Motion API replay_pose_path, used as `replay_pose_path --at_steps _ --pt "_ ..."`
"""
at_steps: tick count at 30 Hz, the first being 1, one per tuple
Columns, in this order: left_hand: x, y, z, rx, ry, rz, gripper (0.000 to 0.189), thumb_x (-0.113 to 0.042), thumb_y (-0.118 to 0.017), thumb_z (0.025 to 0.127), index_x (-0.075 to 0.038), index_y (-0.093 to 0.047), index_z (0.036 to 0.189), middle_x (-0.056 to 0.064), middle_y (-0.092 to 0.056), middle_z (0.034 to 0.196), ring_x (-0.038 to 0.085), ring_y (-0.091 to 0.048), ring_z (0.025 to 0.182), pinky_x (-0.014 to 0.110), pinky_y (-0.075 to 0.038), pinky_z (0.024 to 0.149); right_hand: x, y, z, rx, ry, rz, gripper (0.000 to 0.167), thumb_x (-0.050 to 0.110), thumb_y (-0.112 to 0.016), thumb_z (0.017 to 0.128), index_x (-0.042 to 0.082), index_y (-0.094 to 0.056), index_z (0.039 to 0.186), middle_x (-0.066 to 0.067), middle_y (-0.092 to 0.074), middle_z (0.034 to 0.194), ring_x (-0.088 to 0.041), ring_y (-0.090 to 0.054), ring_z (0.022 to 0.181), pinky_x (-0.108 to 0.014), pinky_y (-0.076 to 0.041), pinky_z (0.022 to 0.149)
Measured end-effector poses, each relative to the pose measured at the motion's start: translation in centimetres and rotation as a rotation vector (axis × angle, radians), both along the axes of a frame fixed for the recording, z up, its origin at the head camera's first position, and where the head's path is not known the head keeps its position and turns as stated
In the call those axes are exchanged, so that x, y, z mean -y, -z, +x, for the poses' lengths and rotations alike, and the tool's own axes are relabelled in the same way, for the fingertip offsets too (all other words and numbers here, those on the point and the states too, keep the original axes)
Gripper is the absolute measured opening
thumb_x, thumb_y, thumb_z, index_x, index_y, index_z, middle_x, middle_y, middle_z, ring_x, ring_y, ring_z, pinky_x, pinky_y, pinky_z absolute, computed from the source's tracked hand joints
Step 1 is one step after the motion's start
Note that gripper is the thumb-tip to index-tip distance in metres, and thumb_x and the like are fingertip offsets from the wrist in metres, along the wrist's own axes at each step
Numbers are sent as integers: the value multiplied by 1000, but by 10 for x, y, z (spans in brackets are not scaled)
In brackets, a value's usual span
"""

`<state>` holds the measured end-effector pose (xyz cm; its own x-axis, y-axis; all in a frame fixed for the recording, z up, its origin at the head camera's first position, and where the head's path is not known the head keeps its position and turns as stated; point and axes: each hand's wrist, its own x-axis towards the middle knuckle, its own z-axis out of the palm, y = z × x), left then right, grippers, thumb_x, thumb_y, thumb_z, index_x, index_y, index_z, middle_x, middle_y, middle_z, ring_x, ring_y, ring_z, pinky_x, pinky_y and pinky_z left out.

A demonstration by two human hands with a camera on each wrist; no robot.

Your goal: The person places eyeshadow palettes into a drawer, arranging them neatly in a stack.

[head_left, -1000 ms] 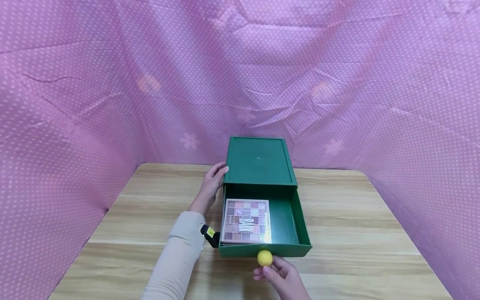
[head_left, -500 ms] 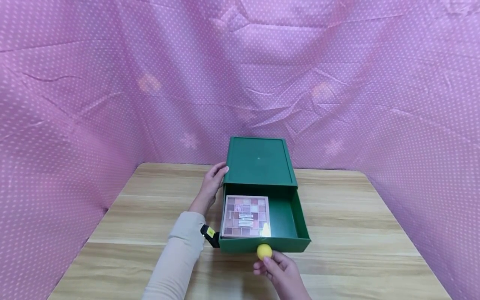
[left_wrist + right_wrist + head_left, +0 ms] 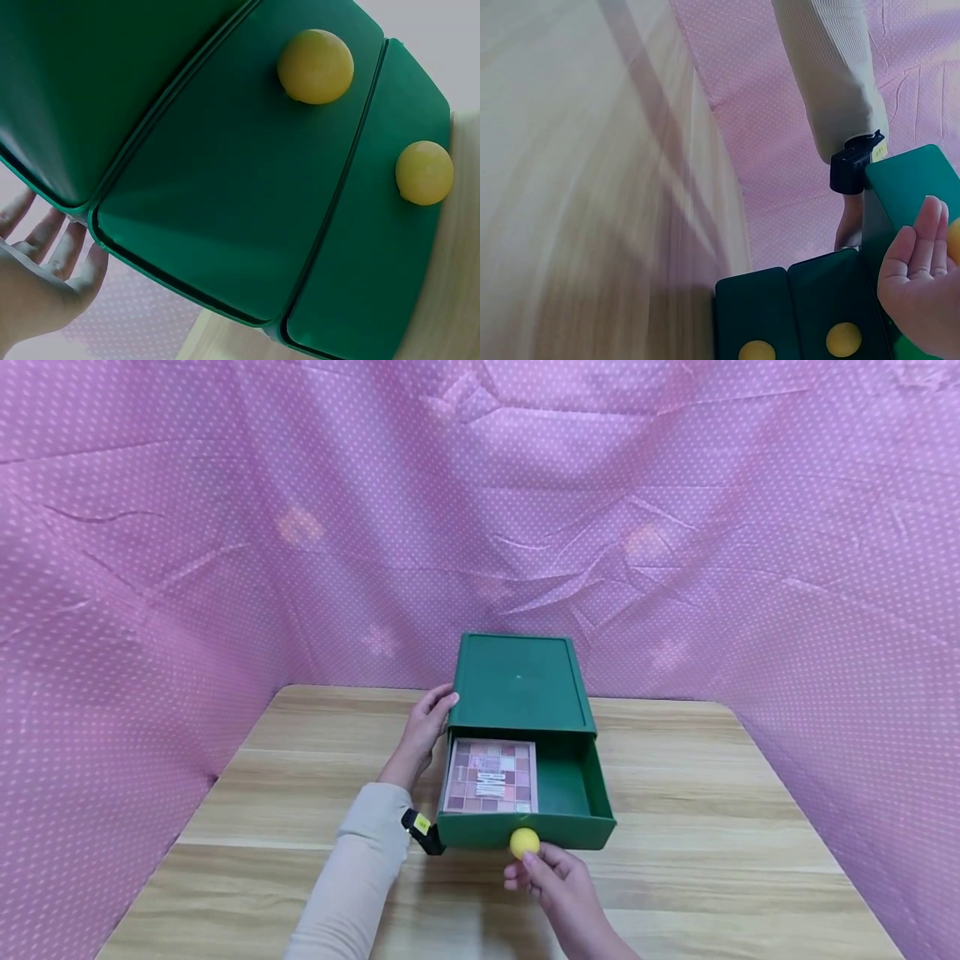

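A green drawer cabinet stands on the table with its top drawer pulled partway out. Inside that drawer, on the left side, lies a flat eyeshadow palette with many coloured squares and white lettering. My right hand pinches the yellow drawer knob between thumb and fingers at the drawer's front. Against the cabinet's left side rests my left hand, its fingers fairly straight along the wall in the left wrist view.
Two lower drawers sit closed, each with a yellow ball knob, the middle knob and the bottom knob. A wooden table carries the cabinet. Pink dotted cloth hangs behind and at both sides.
My right hand and the knob have moved away from me, and the top drawer has slid partly inward with the palette. The left hand stays at the cabinet's side.
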<state>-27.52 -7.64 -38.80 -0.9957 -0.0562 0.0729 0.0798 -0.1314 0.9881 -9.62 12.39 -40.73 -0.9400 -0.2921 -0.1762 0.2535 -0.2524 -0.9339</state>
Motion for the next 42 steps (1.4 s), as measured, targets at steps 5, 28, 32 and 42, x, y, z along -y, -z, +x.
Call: replay_pose_path --at_steps 5,28,32,42 --pt "0 0 -1 0 7 -1 40 -22 -52 85 -5 -47 120 10 -46 116 19 -44 100 30 -39 79 2 0 -6 -32 12 4 40 23 -52 87 -11 -47 107 -10 -60 84 -18 -58 77 -31 -44 78" --pt "4 -1 -6 23 34 -22 42 -29 -53 83 -10 -48 120 7 -44 120 20 -40 109 39 -35 88 10 -4 -45 -78 70 19 52 26 -55 84 -17 -42 111 -13 -60 84 -19 -59 76 -32 -45 77" --pt "5 -1 -6 33 35 -25 41 -30 -53 84 -11 -48 120 6 -44 119 20 -41 108 39 -35 88 11 -2 -52 -92 68 23 50 27 -55 84 -16 -44 109 -15 -60 84 -19 -58 75 -33 -45 77" --pt "5 -1 -7 34 35 -17 41 -29 -53 84 -11 -48 120 6 -43 120 20 -40 108 38 -35 88 9 2 -69 -154 66 113 47 34 -51 85 -8 -48 107 -16 -60 87 -23 -59 78 -32 -44 79"
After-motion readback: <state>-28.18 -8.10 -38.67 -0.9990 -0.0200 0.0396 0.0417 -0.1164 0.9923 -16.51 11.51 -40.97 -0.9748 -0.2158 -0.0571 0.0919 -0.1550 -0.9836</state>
